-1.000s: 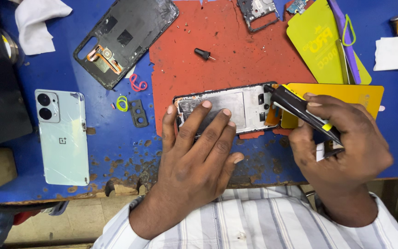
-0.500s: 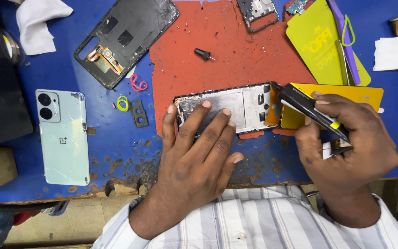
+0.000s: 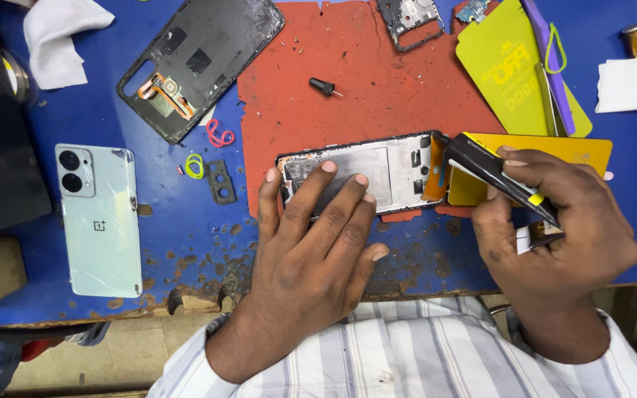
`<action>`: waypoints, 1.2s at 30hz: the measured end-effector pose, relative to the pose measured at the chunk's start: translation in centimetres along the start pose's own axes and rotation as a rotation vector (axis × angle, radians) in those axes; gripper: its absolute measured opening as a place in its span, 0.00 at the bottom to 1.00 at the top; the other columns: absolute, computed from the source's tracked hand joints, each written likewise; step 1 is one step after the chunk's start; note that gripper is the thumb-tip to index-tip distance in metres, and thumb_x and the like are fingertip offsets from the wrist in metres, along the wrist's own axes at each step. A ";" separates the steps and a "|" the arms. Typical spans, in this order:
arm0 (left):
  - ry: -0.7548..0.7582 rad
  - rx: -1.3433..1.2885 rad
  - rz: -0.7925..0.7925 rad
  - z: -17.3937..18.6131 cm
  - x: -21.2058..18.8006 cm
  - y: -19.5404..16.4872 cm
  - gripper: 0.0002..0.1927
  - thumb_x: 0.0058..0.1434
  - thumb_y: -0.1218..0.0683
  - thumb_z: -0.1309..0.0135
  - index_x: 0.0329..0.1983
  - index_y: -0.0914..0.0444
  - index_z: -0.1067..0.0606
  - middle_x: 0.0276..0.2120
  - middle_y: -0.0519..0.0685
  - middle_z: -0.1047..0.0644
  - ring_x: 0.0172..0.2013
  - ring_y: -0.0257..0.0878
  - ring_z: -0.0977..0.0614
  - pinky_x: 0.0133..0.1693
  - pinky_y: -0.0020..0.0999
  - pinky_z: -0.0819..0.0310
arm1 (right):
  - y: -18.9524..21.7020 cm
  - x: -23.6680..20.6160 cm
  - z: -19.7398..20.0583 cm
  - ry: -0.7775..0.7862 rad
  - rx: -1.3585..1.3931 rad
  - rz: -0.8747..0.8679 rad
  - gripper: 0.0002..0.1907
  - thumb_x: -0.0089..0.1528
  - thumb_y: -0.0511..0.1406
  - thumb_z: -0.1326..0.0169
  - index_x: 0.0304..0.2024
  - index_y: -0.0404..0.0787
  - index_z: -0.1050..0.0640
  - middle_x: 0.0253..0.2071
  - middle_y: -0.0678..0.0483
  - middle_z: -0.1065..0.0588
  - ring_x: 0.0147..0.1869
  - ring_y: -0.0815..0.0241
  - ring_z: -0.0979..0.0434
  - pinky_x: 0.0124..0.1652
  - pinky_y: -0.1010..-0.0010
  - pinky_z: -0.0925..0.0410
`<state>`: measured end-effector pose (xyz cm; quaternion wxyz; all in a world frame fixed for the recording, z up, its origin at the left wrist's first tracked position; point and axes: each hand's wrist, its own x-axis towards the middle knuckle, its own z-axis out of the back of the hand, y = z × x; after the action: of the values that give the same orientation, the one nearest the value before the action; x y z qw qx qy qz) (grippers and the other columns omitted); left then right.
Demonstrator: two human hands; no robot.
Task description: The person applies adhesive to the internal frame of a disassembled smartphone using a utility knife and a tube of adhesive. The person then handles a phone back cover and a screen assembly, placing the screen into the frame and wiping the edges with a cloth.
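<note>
An opened phone frame [image 3: 392, 166] lies flat on the red mat [image 3: 377, 81], its metal inner plate facing up. My left hand [image 3: 311, 243] presses down on its left half with spread fingers. My right hand [image 3: 554, 228] grips black tweezers [image 3: 492, 173] with a yellow band, their tip at the frame's right end beside an orange flex strip [image 3: 434, 173]. A yellow card [image 3: 547, 158] lies under that hand.
A pale green back cover [image 3: 101, 221] rests at the left, a black inner cover [image 3: 200, 63] at the upper left. Small coloured rings [image 3: 208, 151], a camera bezel [image 3: 220, 182], a black tip [image 3: 324, 87], yellow packets [image 3: 514, 70] and white cloths [image 3: 57, 40] lie around.
My right hand with the tweezers has shifted slightly right and lower; the left hand has stayed pressed on the frame.
</note>
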<state>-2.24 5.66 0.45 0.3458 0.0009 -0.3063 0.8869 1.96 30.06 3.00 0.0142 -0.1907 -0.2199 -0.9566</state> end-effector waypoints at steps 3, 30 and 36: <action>0.004 0.004 -0.002 0.0 -0.1 0.0 0.22 0.71 0.44 0.45 0.57 0.66 0.23 0.61 0.55 0.26 0.68 0.54 0.34 0.69 0.71 0.60 | -0.3 -0.2 0.0 -0.003 -0.006 -0.003 0.11 0.67 0.24 0.37 0.50 0.29 0.25 0.47 0.42 0.20 0.52 0.52 0.15 0.53 0.69 0.25; 0.002 0.018 0.007 0.2 0.1 0.0 0.21 0.70 0.46 0.45 0.57 0.66 0.23 0.60 0.54 0.25 0.68 0.53 0.34 0.69 0.69 0.59 | -1.3 -1.3 0.7 -0.059 0.095 -0.129 0.10 0.73 0.26 0.40 0.52 0.29 0.29 0.51 0.42 0.19 0.55 0.55 0.15 0.58 0.76 0.24; -0.050 0.007 0.002 0.8 0.5 0.1 0.21 0.68 0.49 0.43 0.58 0.66 0.24 0.60 0.54 0.25 0.66 0.53 0.30 0.70 0.65 0.56 | -5.4 -1.7 1.4 -0.240 0.822 -0.452 0.16 0.72 0.34 0.40 0.58 0.37 0.29 0.51 0.51 0.23 0.51 0.63 0.18 0.52 0.75 0.24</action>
<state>-2.80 5.45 1.19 0.3373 0.0240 -0.3118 0.8879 3.41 35.44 1.29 -0.1451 -0.2257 -0.6155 -0.7410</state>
